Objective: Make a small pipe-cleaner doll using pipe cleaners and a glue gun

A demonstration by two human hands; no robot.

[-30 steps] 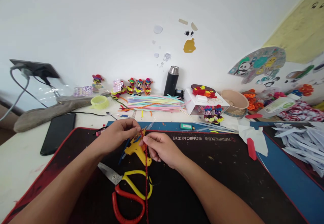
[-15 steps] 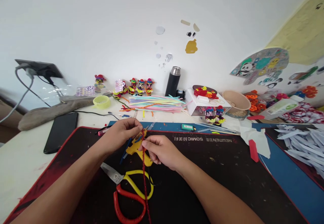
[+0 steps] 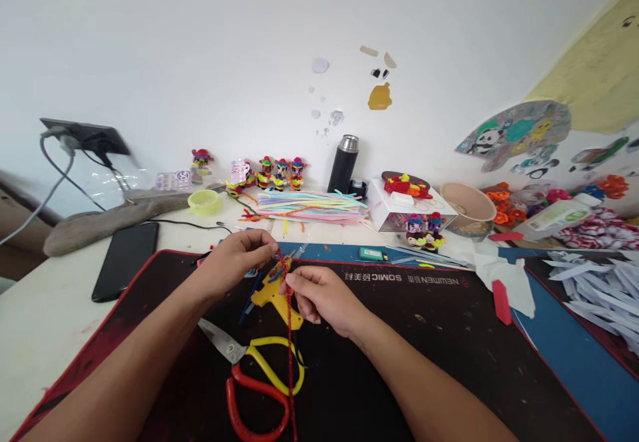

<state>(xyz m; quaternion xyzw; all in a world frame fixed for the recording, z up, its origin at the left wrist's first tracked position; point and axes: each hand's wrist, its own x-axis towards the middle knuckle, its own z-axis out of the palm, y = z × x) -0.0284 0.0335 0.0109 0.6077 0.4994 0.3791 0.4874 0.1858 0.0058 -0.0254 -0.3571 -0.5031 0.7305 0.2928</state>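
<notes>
Between my two hands runs a thin red, fuzzy pipe cleaner (image 3: 290, 335), its long end hanging down toward the bottom edge. My left hand (image 3: 244, 259) pinches its upper end between thumb and finger. A little lower and to the right, my right hand (image 3: 319, 294) pinches the same strand, the other fingers curled. Behind the strand lies a yellow glue gun (image 3: 273, 299), partly covered by the hands. Below it, scissors (image 3: 262, 379) with one red and one yellow handle rest on the black mat (image 3: 379, 369); the strand crosses over their handles.
A bundle of pastel pipe cleaners (image 3: 309, 206) lies at the back, near small figurines (image 3: 281, 174) and a black thermos (image 3: 343, 164). A phone (image 3: 126, 260) lies at left. A white box (image 3: 399, 206), a bowl (image 3: 469, 204) and white paper strips (image 3: 596, 289) are at right.
My hands have drawn slightly apart along the strand, the left moving a little to the left. The upper strand now slants leftward. The whole view has shifted slightly.
</notes>
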